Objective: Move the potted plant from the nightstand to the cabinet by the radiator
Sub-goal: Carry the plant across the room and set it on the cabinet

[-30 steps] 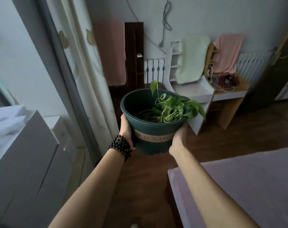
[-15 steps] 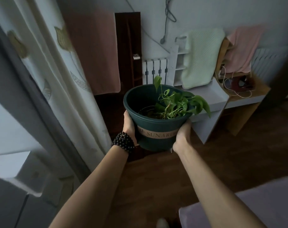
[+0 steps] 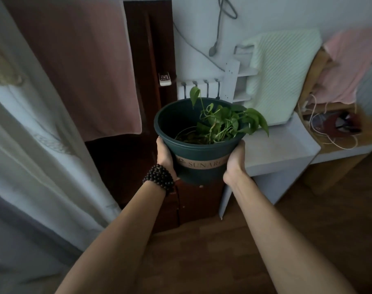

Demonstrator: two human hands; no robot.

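Head view
Writing: a tan band around the potted plant [image 3: 199, 145] is printed with "SUNAR", the remaining letters being covered by the right hand [image 3: 236, 161].
Grip: the pot is clasped at both sides, the left hand [image 3: 165, 158] pressed to its left wall and the right hand to its right wall.
Position: the pot is held upright in the air, above the dark cabinet [image 3: 193, 204] and in front of the radiator [image 3: 200, 87].
Wrist: a dark bead bracelet [image 3: 159, 179] is worn on the left arm.
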